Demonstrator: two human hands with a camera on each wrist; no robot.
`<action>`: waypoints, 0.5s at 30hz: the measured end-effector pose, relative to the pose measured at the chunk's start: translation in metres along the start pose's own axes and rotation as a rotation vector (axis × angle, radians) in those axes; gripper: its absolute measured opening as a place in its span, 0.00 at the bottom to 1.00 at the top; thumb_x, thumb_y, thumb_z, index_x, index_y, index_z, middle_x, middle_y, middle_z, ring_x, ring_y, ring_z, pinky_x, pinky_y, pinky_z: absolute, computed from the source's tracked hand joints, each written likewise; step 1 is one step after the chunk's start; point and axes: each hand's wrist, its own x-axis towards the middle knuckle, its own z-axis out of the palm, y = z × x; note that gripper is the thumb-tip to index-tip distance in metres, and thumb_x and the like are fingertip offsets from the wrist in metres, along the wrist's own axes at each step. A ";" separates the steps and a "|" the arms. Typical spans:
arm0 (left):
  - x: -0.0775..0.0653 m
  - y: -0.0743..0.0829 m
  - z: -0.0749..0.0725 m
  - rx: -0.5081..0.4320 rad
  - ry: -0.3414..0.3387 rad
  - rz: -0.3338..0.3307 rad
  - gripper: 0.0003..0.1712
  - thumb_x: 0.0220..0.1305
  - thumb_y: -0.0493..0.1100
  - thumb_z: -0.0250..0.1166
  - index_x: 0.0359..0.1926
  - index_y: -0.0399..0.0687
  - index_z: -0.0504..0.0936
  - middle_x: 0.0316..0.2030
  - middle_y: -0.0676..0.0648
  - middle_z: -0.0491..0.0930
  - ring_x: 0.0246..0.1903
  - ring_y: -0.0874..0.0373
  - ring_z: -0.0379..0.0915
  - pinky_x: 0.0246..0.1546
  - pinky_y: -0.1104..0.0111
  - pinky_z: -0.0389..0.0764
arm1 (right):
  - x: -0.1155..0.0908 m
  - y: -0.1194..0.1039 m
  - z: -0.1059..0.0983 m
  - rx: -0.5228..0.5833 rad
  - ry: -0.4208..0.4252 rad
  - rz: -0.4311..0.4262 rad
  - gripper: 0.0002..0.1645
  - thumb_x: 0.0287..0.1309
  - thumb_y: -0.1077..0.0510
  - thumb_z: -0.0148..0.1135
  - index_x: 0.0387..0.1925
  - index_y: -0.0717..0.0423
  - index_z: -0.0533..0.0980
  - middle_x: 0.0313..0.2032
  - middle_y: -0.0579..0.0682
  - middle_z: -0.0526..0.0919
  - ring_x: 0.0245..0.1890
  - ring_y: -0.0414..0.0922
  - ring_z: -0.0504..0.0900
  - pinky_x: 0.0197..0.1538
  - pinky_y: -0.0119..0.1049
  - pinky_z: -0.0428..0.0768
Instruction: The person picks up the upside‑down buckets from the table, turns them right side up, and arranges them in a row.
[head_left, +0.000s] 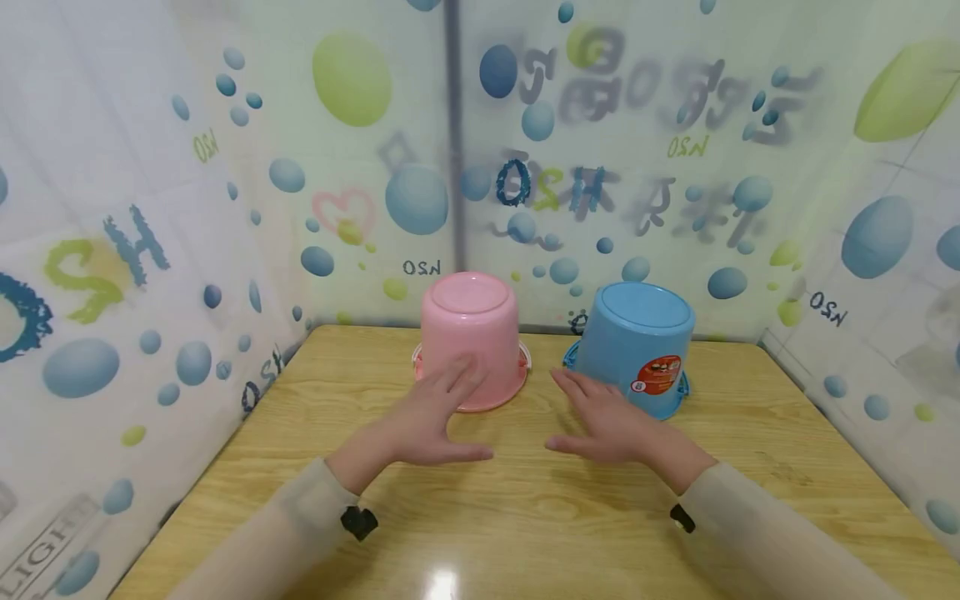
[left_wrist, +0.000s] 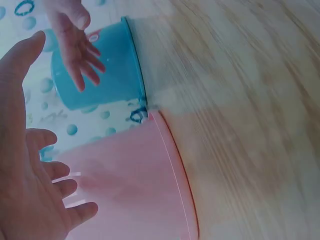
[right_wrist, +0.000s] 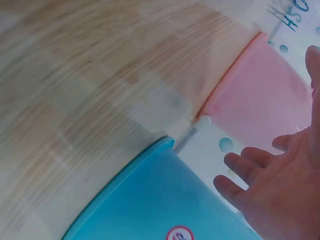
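A pink bucket [head_left: 470,325] stands upside down on the wooden table, its rim down and its handle low at the sides. To its right is a blue bucket [head_left: 637,333], also bottom up, with a red oval sticker on its side. My left hand [head_left: 427,417] is held in front of the pink bucket, fingers spread and thumb pointing inward; whether it touches cannot be told. Before the blue bucket, my right hand [head_left: 611,421] has its fingers extended toward the left. Both wrist views show the palms holding nothing.
The wooden table [head_left: 517,517] reaches back to a patterned curtain [head_left: 360,167] with blue and green dots and lettering. Similar curtain panels flank the table at left and right. Each wrist bears a black strap.
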 end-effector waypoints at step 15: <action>-0.023 -0.075 -0.021 -0.039 -0.034 -0.257 0.68 0.63 0.78 0.72 0.91 0.57 0.48 0.87 0.31 0.50 0.83 0.24 0.52 0.74 0.27 0.67 | 0.056 0.000 0.016 0.193 -0.196 0.147 0.70 0.71 0.28 0.68 0.91 0.48 0.35 0.88 0.65 0.46 0.88 0.67 0.47 0.86 0.71 0.49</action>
